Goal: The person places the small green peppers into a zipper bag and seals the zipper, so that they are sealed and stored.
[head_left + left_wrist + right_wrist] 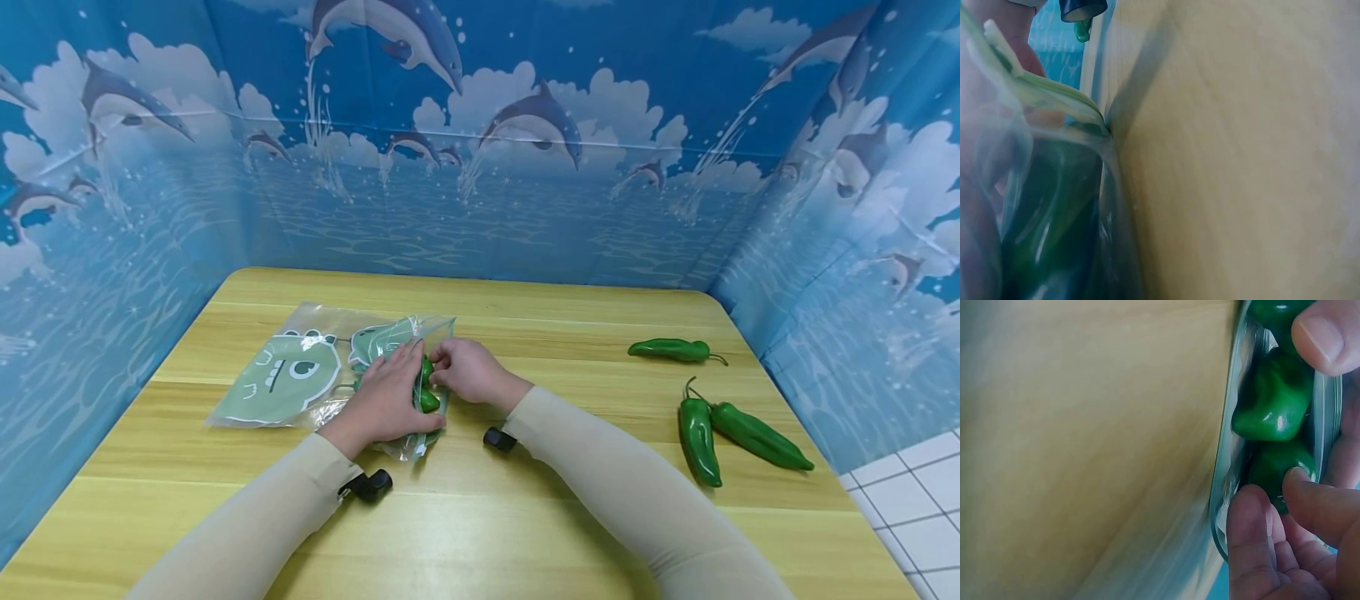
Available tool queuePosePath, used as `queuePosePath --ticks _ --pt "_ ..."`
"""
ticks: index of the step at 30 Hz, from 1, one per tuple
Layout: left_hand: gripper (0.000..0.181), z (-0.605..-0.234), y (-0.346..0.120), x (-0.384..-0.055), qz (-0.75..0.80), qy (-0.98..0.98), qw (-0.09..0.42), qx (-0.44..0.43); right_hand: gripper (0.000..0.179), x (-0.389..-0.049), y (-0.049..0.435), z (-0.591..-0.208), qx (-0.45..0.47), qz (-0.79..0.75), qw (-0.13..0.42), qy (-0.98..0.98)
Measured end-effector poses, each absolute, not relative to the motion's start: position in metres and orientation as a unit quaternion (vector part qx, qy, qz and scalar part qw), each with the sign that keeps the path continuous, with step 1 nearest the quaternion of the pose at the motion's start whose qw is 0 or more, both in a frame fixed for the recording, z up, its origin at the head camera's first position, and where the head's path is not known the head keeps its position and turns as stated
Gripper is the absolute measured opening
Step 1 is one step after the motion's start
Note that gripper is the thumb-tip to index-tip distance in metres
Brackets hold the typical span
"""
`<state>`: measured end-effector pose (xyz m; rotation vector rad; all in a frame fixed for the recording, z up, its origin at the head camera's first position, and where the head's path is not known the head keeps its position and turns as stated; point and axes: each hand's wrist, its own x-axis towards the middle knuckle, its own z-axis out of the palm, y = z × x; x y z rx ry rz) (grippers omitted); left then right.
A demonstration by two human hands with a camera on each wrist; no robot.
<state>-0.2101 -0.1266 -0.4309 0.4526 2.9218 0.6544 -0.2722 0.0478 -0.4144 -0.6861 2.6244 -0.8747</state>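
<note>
A clear zip bag [281,396] with a green cartoon print lies flat on the left part of the table, its mouth toward the right. Several green peppers [1275,403] sit inside that mouth. My left hand [385,393] rests spread over the bag near the mouth, thumb stretched along the opening. At the opening, my right hand [476,372] pinches the end of one pepper [1279,465] between thumb and curled forefinger. In the left wrist view, dark green shows through the clear plastic [1119,206], and the left fingers are mostly hidden.
To the right on the wooden table [555,342] lies one long green pepper [669,349]. Nearer the right edge, two more, a pepper [699,442] and another pepper [761,437], lie with stems together. A dolphin-print curtain [480,208] stands behind and along both sides.
</note>
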Motion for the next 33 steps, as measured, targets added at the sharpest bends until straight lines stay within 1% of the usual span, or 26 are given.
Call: queuePosePath --ticks 21,33 --pt "0.131 -0.4296 -0.1271 -0.2097 0.213 0.964 0.054 0.151 0.025 -0.2760 0.0393 -0.4165 -0.218 -0.294 0.146 0.919" --pt "0.131 -0.4289 -0.1255 -0.2075 0.215 0.963 0.055 0.151 0.024 -0.2746 0.0468 -0.4136 -0.223 -0.302 0.148 0.915"
